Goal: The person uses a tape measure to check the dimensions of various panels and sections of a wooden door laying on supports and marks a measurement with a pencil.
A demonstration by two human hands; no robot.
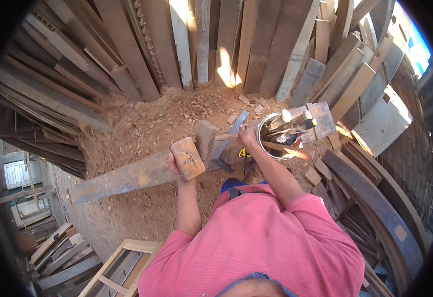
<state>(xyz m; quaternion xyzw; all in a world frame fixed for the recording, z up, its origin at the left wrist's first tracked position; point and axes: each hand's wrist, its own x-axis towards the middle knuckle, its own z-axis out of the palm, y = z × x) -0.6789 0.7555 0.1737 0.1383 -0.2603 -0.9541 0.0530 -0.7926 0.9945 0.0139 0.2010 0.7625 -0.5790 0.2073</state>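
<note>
your left hand has its fingers clamped on a wooden mallet, head turned up toward you. your right hand grips a chisel, its long axis slanting down-left onto the long plank. beside it, a metal bucket holds tool handles.

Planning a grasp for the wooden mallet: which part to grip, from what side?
Grip the handle below the mallet's block head, from the person's side, as the left hand does now. The head is broad and blocky, and the long plank lies just beyond it.
</note>
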